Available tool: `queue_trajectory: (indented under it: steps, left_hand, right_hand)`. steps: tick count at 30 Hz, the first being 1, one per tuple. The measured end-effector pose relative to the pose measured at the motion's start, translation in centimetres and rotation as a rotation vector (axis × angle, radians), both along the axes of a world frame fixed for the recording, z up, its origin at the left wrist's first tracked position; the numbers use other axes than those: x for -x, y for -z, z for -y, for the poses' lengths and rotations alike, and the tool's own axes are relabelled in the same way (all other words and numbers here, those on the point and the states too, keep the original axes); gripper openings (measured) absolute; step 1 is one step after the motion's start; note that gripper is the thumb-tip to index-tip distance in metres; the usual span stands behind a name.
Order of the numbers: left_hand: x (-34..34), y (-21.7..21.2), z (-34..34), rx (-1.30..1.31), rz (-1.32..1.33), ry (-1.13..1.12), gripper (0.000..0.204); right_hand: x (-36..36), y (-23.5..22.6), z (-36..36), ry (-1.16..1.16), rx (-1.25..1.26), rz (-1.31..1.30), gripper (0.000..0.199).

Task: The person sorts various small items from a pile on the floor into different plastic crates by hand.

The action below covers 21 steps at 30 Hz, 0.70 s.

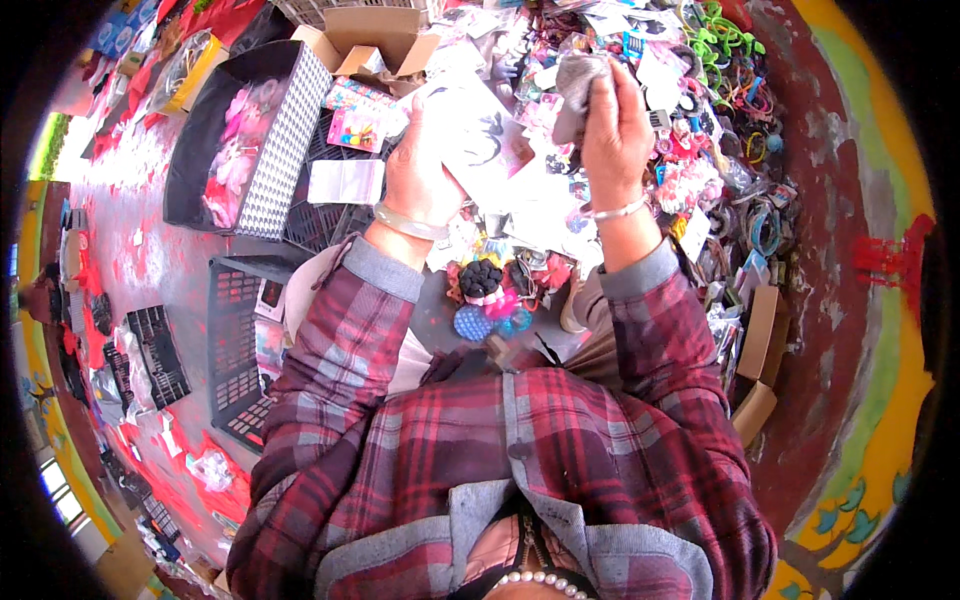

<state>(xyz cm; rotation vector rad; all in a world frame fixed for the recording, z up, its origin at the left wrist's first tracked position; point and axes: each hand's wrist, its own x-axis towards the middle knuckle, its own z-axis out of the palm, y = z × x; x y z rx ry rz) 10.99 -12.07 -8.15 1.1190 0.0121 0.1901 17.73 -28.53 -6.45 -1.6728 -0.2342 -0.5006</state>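
Note:
My left hand (418, 172) is closed at the edge of a white sheet or packet (478, 125) with dark curved shapes on it. Glare washes out part of that sheet, and some of my fingertips are lost in it. In my right hand (617, 130), raised over the pile, is a grey fuzzy piece (578, 84), pinched between thumb and fingers; its exact kind is unclear. Beneath both hands spreads a heap of small packaged accessories and hair ties. Close to my body lie a black braided-looking bundle (481, 278) and a blue dotted ball (472, 322).
Left of me stand a long black-and-white patterned box (285, 135) holding pink fluffy items and a dark plastic crate (238, 340). An opened cardboard box (375, 40) is at the back. Green coiled bands (725, 45) lie far right, and cardboard flaps (760, 335) near right.

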Motion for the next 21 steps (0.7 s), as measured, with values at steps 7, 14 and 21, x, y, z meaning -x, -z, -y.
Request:
queue_trajectory:
  steps: [7, 14, 21]
  left_hand:
    - [0.0, 0.0, 0.6, 0.644, -0.250, 0.069, 0.037]
    - [-0.5, 1.1, -1.4, 0.660, -0.126, 0.112, 0.035]
    - [-0.8, -2.3, -1.7, 0.608, -0.049, -0.108, 0.036]
  right_hand:
    - [5.8, 2.1, -4.8, -0.340, 0.637, 0.248, 0.039]
    - [3.0, 3.9, -4.2, -0.280, 0.416, 0.164, 0.035]
    - [-1.5, 7.9, -0.6, -0.079, 0.191, -0.364, 0.027]
